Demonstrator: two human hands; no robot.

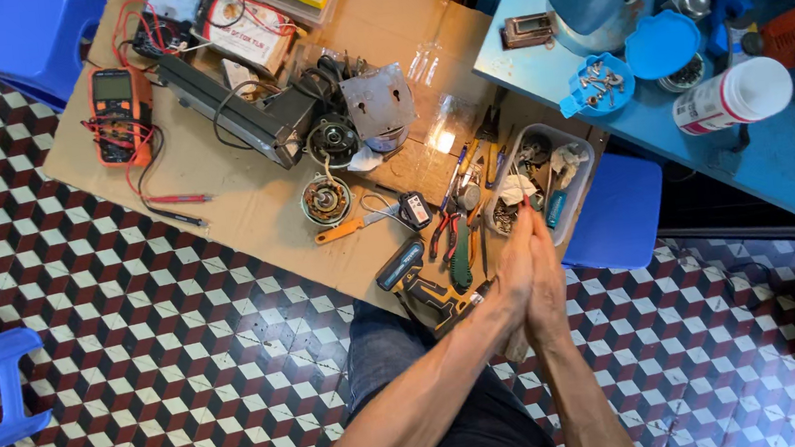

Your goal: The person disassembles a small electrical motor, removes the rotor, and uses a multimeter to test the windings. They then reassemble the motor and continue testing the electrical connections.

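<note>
Cordless drill (420,287) lies at 9 o'clock of left hand (517,270), just beside it. Left hand and right hand (547,282) are pressed palm to palm, fingers straight, holding nothing. Fingertips reach clear plastic bin (582,198), which contains rags and small parts.

Both bare forearms reach up from the near edge and meet at the middle right of the scene. The left hand (516,265) and the right hand (547,282) are pressed flat together, palm against palm, fingers straight and close, their tips pointing to the far side. Neither hand grips anything. The wrists lie just beside each other, and the elbows spread apart toward the person's dark-trousered lap.
</note>
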